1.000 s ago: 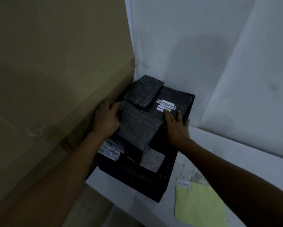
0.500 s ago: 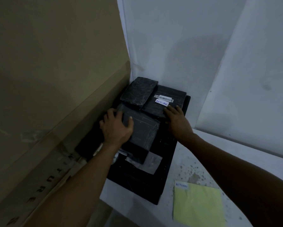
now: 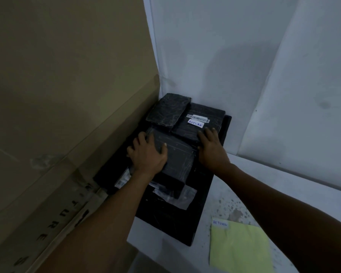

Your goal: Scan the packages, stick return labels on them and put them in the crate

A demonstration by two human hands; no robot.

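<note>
Dim, bluish indoor light and a soft picture.
The black packages (image 3: 173, 154) in the crate (image 3: 211, 196) merge into one dark mass, with little detail. A broad soft shadow lies on the white wall (image 3: 234, 66). Straight edges bow toward the frame's borders.

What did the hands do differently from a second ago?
The left hand slid from the package's left edge onto its top, thumb now lying across it. The right hand slipped down off the RETURN label, uncovering it. The packages, the crate and the yellow sheet stayed put.
</note>
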